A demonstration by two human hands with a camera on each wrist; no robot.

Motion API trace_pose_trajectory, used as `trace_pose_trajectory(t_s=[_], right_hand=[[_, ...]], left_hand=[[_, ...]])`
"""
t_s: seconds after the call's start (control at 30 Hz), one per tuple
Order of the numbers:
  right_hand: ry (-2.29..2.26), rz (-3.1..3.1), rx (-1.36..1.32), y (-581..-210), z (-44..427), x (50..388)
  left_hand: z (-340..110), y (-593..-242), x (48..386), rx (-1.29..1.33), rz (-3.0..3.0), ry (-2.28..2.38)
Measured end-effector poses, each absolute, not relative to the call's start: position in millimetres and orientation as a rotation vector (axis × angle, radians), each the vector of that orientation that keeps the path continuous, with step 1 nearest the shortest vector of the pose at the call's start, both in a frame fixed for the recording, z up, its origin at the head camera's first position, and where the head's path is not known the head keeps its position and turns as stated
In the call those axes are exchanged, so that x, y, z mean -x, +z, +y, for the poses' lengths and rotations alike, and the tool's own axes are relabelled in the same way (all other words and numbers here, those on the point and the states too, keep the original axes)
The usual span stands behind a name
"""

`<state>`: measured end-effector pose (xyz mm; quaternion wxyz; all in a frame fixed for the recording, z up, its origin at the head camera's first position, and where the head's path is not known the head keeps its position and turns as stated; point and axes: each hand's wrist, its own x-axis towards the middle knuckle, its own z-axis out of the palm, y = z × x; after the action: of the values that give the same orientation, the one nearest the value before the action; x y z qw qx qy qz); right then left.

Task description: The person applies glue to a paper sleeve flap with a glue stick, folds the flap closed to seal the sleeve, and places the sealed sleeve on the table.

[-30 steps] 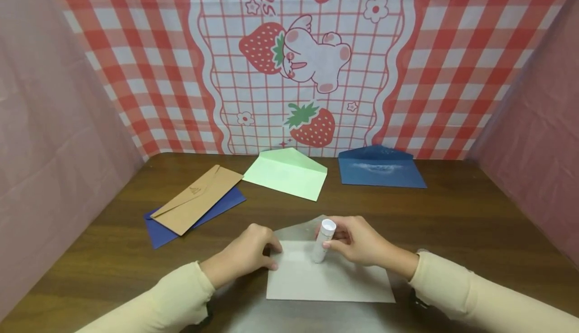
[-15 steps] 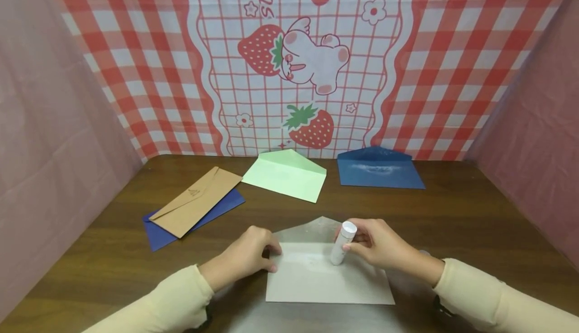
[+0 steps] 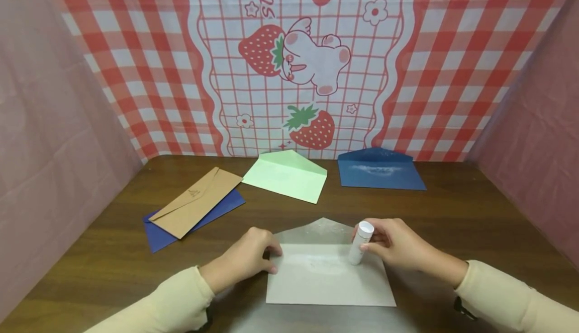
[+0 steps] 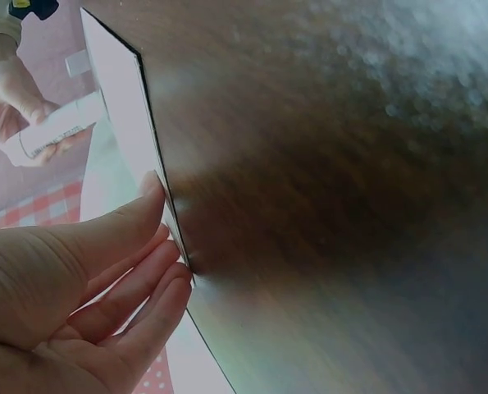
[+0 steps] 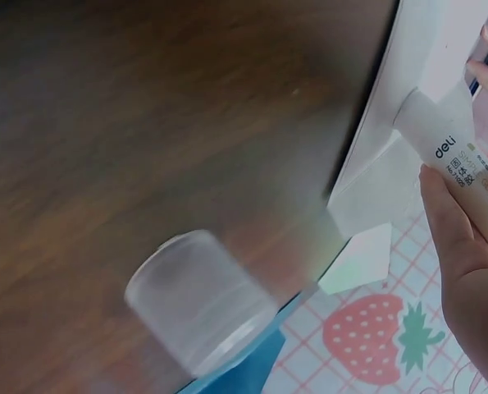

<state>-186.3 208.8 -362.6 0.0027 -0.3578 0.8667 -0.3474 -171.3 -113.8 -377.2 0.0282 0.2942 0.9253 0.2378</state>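
Note:
A grey-white envelope (image 3: 330, 285) lies near the table's front with its pointed flap open and pointing away. White smears show on the flap and below the fold. My right hand (image 3: 398, 245) grips a white glue stick (image 3: 360, 245), tilted slightly, its lower end against the envelope's right part below the fold. "deli" is printed on the glue stick in the right wrist view. At the envelope's left edge, my left hand (image 3: 246, 255) rests its thumb (image 4: 116, 230) and loosely bent fingertips.
A translucent cap (image 5: 201, 304) stands on the table beyond the right hand. Further back lie a pale green envelope (image 3: 287, 179) and a blue one (image 3: 380, 174), both with raised flaps. At left, a brown envelope (image 3: 196, 204) overlaps a dark blue envelope (image 3: 156, 240).
My right hand has slid the glue stick rightward along the envelope, just below the fold, leaving a whitish smear in view. The left hand has stayed at the left edge.

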Motion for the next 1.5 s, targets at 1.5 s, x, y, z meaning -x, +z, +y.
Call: trace_pose_trajectory(t_s=[1.5], right_hand=[[-0.891, 2.47, 1.342, -342, 82, 201]], left_hand=[[-115, -376, 179, -0.941, 2.813, 0.801]])
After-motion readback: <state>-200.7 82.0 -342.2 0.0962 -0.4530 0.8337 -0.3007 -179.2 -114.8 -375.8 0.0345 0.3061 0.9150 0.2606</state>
